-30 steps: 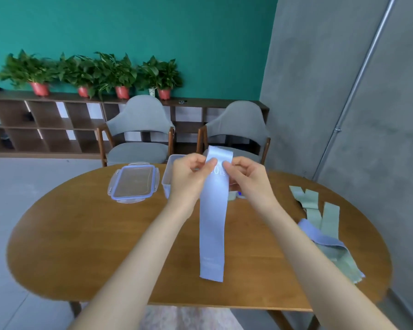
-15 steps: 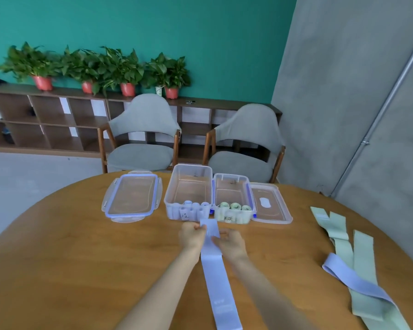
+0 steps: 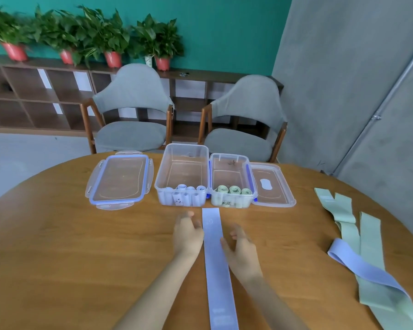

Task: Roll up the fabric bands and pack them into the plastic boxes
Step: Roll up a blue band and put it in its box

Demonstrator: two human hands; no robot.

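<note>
Bright even light, soft faint shadows, wide-angle bending at edges (wall pipe slanting), slight blur overall

Flat band (image 3: 216, 253): on the bench (image 3: 57, 258), runs from the near edge toward the boxes, between left hand (image 3: 187, 234) and right hand (image 3: 242, 250).
Left box (image 3: 183, 175): behind the band, rolls inside at its near wall.
Right box (image 3: 233, 181): touching the left box, rolls inside.
Lids: left lid (image 3: 119, 179) left of the boxes, right lid (image 3: 272, 185) right of them.
Loose bands (image 3: 358, 246): far right, overlapping.
Chairs (image 3: 134, 110): behind the bench.
</note>
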